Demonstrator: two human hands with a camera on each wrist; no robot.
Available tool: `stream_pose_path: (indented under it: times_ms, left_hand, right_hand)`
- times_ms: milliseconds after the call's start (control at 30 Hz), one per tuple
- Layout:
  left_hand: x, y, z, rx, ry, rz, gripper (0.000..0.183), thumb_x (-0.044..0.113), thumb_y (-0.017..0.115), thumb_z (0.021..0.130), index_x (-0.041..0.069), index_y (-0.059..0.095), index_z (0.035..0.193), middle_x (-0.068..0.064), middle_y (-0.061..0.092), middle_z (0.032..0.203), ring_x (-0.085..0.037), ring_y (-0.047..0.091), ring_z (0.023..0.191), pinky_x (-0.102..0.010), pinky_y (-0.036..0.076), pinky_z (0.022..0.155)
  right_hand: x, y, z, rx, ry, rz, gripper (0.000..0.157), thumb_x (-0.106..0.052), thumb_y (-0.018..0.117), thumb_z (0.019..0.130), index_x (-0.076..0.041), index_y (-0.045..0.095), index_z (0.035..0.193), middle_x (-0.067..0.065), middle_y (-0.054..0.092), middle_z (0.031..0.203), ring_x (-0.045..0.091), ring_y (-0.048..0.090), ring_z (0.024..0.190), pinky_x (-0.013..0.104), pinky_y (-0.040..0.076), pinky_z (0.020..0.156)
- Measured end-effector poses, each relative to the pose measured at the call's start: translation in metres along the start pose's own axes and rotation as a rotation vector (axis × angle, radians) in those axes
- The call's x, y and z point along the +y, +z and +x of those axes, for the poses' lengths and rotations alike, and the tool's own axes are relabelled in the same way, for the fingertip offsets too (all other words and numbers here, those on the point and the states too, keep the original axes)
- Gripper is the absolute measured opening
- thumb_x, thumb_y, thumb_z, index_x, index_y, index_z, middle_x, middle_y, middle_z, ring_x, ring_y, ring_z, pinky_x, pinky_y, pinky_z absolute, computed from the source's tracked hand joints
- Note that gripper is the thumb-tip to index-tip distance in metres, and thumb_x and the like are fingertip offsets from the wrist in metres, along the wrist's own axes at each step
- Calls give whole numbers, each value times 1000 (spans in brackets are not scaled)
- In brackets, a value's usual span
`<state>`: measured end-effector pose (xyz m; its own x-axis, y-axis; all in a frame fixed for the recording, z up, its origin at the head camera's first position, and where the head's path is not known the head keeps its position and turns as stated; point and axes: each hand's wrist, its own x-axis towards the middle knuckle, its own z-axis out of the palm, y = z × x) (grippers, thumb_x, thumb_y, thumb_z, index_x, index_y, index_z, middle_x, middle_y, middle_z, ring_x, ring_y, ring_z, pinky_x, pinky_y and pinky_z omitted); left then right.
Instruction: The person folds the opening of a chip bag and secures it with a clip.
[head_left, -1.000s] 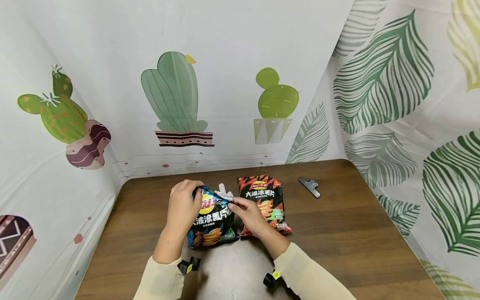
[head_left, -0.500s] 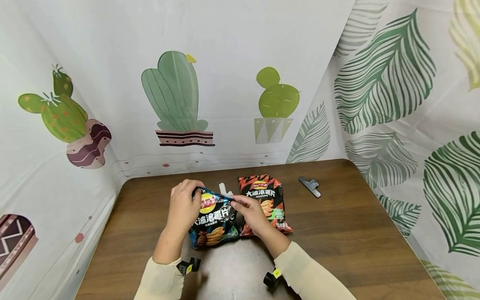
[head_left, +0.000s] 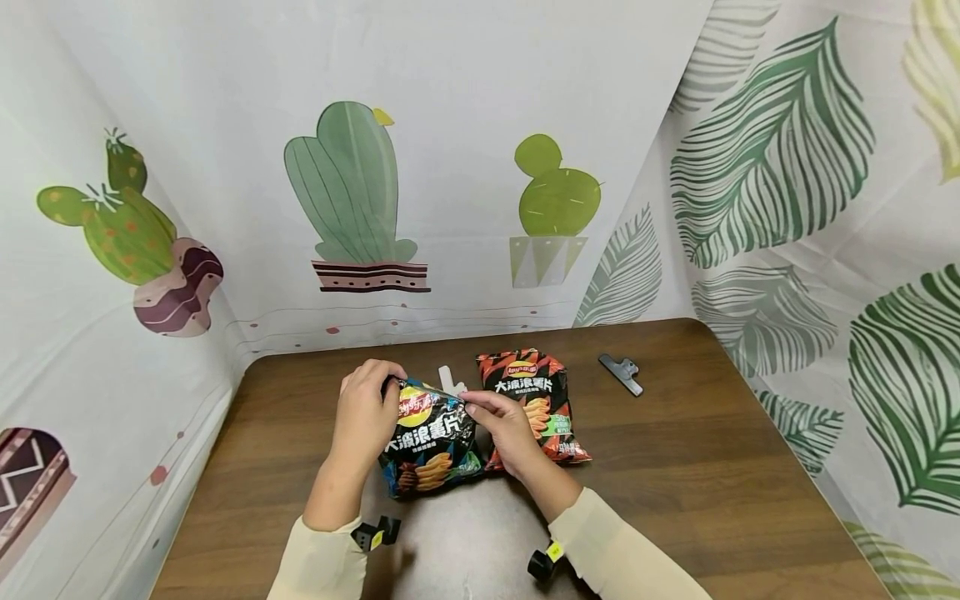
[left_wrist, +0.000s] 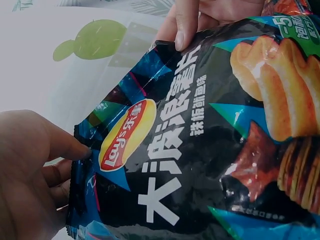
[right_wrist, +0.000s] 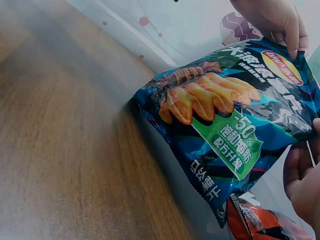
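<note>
In the head view a black-and-blue bag of potato chips (head_left: 431,442) leans up off the table, its top edge drawn fairly straight. My left hand (head_left: 367,412) pinches the top left corner between thumb and fingers, as the left wrist view also shows. At the top right corner, my right hand (head_left: 506,425) pinches the edge, thumb on the front. A black-and-red bag of potato chips (head_left: 528,400) lies just right of it, partly behind my right hand. Behind the blue bag a white clip (head_left: 448,379) shows in part; its lower end is hidden.
A metal bulldog clip (head_left: 621,375) lies toward the back right of the brown wooden table (head_left: 675,467). A white cloth (head_left: 465,200) printed with cacti and leaves hangs behind the table and at its sides.
The crumpled silvery top edge of the blue bag has been straightened and flattened. Its lower part has shifted slightly right, and the red bag's lower corner has moved a little right.
</note>
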<state>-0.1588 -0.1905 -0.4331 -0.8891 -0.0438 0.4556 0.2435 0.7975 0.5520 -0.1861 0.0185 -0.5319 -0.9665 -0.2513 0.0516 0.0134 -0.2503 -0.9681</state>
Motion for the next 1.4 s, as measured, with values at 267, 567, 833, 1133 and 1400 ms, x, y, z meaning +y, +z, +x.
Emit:
stream_pose_path:
  times_ms: [267, 567, 833, 1133, 1400]
  left_hand:
    - [-2, 0, 1, 19, 23, 15, 15, -3, 57, 94, 7, 68, 90, -10, 70, 96, -30, 67, 96, -51, 44, 101]
    - [-2, -1, 0, 16, 42, 20, 18, 3, 55, 95, 10, 69, 86, -6, 71, 93, -27, 67, 90, -50, 43, 101]
    - [-2, -3, -1, -38, 34, 61, 9, 17, 71, 93, 10, 72, 100, -8, 74, 102, -29, 69, 101, -53, 39, 104]
    - [1, -5, -1, -102, 26, 59, 13, 12, 73, 92, 10, 73, 105, -8, 74, 107, -30, 68, 107, -53, 36, 109]
    - [-4, -5, -1, -89, 56, 0, 6, 10, 73, 92, 12, 72, 98, -6, 74, 102, -28, 68, 103, -53, 33, 109]
  right_hand:
    - [2, -1, 0, -9, -39, -5, 24, 2, 64, 94, 14, 66, 114, -13, 74, 98, 7, 65, 96, 21, 52, 85]
    - [-2, -2, -1, -20, 8, -54, 23, -2, 62, 96, 10, 70, 113, -10, 75, 101, 8, 65, 105, 23, 50, 93]
    - [-2, -2, -2, -9, 17, -59, 27, -12, 68, 96, 9, 66, 114, -9, 70, 94, 7, 63, 92, 23, 50, 84]
    - [-4, -3, -1, -55, 8, -48, 29, -8, 67, 96, 9, 63, 120, -4, 69, 95, 6, 65, 94, 21, 51, 90]
    - [-3, -4, -1, -59, -9, -88, 25, -6, 68, 95, 9, 65, 115, -9, 69, 91, 4, 64, 92, 20, 51, 86]
